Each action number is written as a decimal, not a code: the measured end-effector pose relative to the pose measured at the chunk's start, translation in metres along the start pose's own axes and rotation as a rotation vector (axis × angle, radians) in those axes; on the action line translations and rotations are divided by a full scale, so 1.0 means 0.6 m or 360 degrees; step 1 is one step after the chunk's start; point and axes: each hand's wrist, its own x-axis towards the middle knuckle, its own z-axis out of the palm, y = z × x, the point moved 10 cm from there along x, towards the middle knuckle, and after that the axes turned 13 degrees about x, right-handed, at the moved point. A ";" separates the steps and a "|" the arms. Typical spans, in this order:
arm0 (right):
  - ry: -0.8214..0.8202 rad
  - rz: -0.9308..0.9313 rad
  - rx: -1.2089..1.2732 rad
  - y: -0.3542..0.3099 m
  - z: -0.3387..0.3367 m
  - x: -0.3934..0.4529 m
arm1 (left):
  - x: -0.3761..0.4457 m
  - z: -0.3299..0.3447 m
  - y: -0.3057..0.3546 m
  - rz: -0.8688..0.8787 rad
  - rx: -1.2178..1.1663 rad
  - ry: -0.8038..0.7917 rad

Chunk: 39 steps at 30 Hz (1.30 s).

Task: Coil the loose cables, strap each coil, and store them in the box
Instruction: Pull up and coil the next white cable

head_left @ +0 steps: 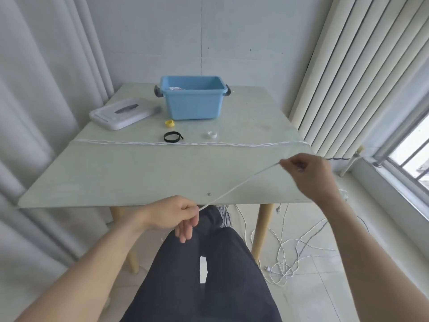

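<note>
The left hand [173,216] and right hand [306,173] are each pinching one taut white cable [239,185] in a closed grip above the bench [130,173] edge. Beyond, a second cable [185,143] is lying straight across, then three straps: black [172,137], yellow [170,122], white [212,134]. Farthest are sitting one blue box [192,98] and its lid [124,113].

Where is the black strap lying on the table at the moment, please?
The black strap lies mid-table, just behind the white cable stretched across the table, in front of the blue box and near the yellow strap.
</note>
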 end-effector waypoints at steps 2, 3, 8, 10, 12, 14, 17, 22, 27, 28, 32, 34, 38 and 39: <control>0.0297 0.0067 0.0034 0.017 -0.062 0.002 | -0.003 0.011 -0.015 -0.0043 0.0135 -0.0105; 0.0382 0.0118 0.0074 0.026 -0.083 -0.001 | -0.004 0.019 -0.022 -0.0057 0.0189 -0.0148; 0.0176 0.0381 -0.0154 0.081 -0.069 -0.029 | -0.001 0.028 -0.020 -0.0058 0.0213 -0.0087; 0.0168 0.0338 -0.0235 0.083 -0.053 -0.051 | 0.003 0.027 0.005 0.0002 -0.0080 0.0024; 0.0213 0.0099 -0.0121 0.051 -0.032 -0.079 | 0.003 0.027 0.035 0.0083 -0.0353 0.0083; 0.0009 -0.0097 0.0148 0.007 0.020 -0.114 | 0.002 0.031 0.065 0.0166 -0.0517 0.0061; -0.0747 -0.0051 0.0432 -0.050 0.146 -0.188 | 0.005 0.036 0.101 0.0210 -0.0629 0.0070; -0.0777 -0.0021 0.0678 -0.077 0.199 -0.209 | 0.002 0.018 0.102 0.0200 -0.0644 0.0112; -0.0291 0.0059 0.0739 -0.055 0.116 -0.141 | -0.017 0.018 0.057 0.0172 -0.0329 -0.0005; -0.0112 0.0072 0.0778 -0.047 0.084 -0.126 | -0.023 0.018 0.046 0.0160 -0.0287 -0.0005; 0.0517 0.0187 0.0856 0.014 -0.034 -0.098 | -0.040 0.016 -0.010 0.0070 -0.0176 -0.0002; 0.0806 0.0297 0.0840 0.057 -0.085 -0.101 | -0.045 0.025 -0.036 -0.0025 -0.0126 -0.0047; 0.0754 0.0441 0.0302 0.094 -0.109 -0.109 | -0.045 0.031 -0.041 -0.0038 -0.0401 0.0017; 0.0683 0.0378 0.0196 0.086 -0.095 -0.111 | -0.045 0.030 -0.033 -0.0003 -0.0541 0.0049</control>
